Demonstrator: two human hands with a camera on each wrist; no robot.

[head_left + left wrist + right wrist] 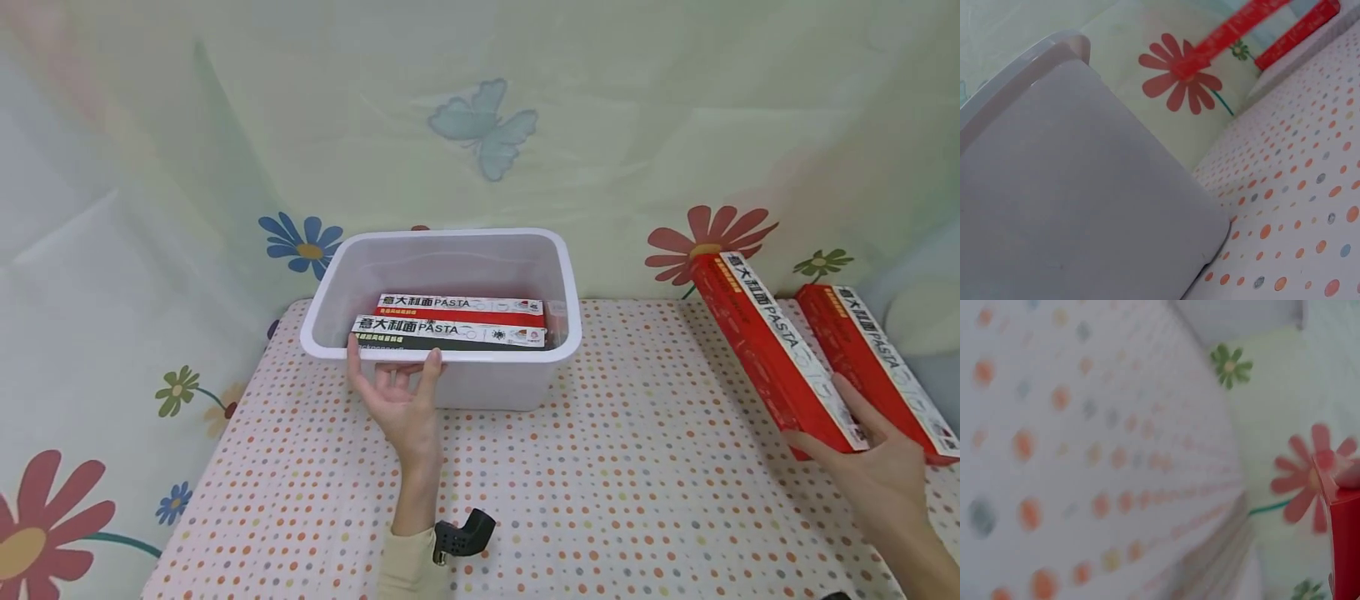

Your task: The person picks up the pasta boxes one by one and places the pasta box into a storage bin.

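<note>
A white plastic tub [491,379] stands near the back of the table. Inside it lie a red-and-white pasta box [495,310] and, in front, a black-and-white pasta box [472,333]. My left hand [401,408] holds the tub's front rim, some fingers tucked below the lip. Over at the right, my right hand [873,462] grips the near end of another red pasta box [765,358], raised above the table with its far end slanting up to the left. In the right wrist view, a fingertip presses that red box [1344,519] at the edge.
One more red pasta box [873,367] rests on the table at the far right, beside the held one. The table wears a dotted cloth [615,483]. A flowered curtain [615,133] hangs behind and on the left. My left wrist carries a black device [465,533].
</note>
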